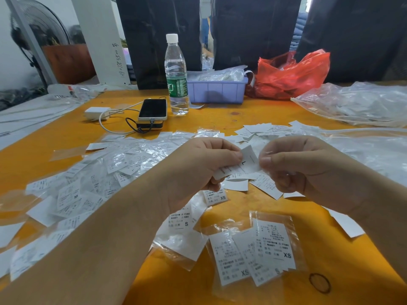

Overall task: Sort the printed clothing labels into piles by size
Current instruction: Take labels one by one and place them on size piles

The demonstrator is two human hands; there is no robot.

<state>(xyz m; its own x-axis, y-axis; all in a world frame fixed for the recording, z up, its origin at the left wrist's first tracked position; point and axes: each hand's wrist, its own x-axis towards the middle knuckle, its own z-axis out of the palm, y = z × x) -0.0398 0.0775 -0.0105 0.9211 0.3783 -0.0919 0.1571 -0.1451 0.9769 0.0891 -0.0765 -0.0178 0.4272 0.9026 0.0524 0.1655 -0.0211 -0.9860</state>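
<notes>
My left hand (204,166) and right hand (293,164) pinch one L label (246,161) between them. Small XS/S pile (259,249) below my hands; big unsorted heap (92,183) left. Early stage, I judge.

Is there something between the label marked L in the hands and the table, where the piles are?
Nothing visible blocks it. Both the left hand and the right hand pinch the L label above the orange table. Only loose labels lie below. No L pile can be made out; the bagged labels nearest the person read XS and S.
</notes>
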